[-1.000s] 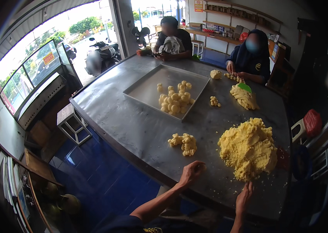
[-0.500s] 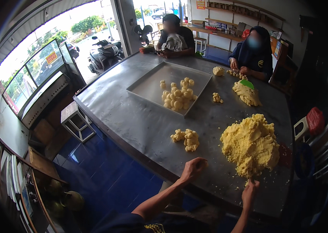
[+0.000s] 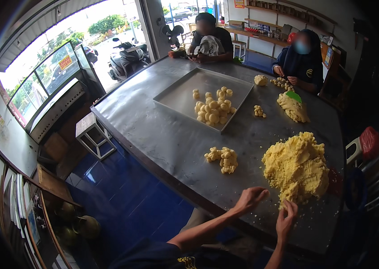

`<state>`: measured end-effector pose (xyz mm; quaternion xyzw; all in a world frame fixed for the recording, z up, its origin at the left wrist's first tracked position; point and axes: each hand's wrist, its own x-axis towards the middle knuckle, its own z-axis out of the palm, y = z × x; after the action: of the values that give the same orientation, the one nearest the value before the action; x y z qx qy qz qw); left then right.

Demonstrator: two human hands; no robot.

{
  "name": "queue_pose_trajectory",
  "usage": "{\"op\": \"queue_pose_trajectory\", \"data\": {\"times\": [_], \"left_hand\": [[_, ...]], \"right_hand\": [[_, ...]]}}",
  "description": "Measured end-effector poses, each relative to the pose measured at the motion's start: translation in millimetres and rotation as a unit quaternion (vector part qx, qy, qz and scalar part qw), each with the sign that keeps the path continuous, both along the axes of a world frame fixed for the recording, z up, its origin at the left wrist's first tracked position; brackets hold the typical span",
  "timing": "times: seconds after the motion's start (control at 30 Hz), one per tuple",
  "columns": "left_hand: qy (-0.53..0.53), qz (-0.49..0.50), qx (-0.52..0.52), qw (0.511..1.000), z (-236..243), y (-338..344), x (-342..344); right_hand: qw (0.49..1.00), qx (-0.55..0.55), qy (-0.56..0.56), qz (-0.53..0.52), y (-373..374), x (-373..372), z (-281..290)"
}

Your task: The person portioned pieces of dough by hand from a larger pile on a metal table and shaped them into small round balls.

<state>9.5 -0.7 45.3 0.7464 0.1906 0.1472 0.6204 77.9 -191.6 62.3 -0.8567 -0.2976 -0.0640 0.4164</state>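
A large mound of crumbly yellow dough rises on the metal tabletop in front of me on the right. At its near edge, my right hand has its fingers closed on a bit of that dough. My left hand hovers just left of the mound, fingers curled inward; whatever lies inside them is hidden. Beyond my left hand, a cluster of small dough pieces rests on the table. Farther back, a shallow square metal tray holds a pile of round pale dough balls.
Across the table, one person handles small dough pieces near a smooth dough lump with a green scraper. Another person leans at the far edge. A white stool stands left of the table.
My left hand has moved right, toward the mound and my right hand. My right hand has shifted slightly, staying at the mound's near edge. The whole view has swung a little.
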Motion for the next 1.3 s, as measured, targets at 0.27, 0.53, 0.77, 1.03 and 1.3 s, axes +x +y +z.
{"op": "queue_pose_trajectory", "data": {"times": [0.27,0.53,0.77,1.03,1.3], "left_hand": [[-0.002,-0.075,-0.093,0.993,-5,-5,8],[0.006,-0.038,0.131,0.991,-30,10,0],[0.048,-0.035,0.111,0.992,-13,7,-10],[0.065,-0.032,0.137,0.988,-23,9,-7],[-0.075,-0.057,0.087,0.992,-34,16,-9]], "right_hand": [[0.987,0.112,0.107,0.048,44,4,-10],[0.982,0.127,0.118,0.079,62,-10,-5],[0.992,-0.023,-0.038,0.12,75,-31,27],[0.991,-0.007,0.006,0.133,78,-23,23],[0.953,0.112,0.237,0.151,66,18,-8]]}}
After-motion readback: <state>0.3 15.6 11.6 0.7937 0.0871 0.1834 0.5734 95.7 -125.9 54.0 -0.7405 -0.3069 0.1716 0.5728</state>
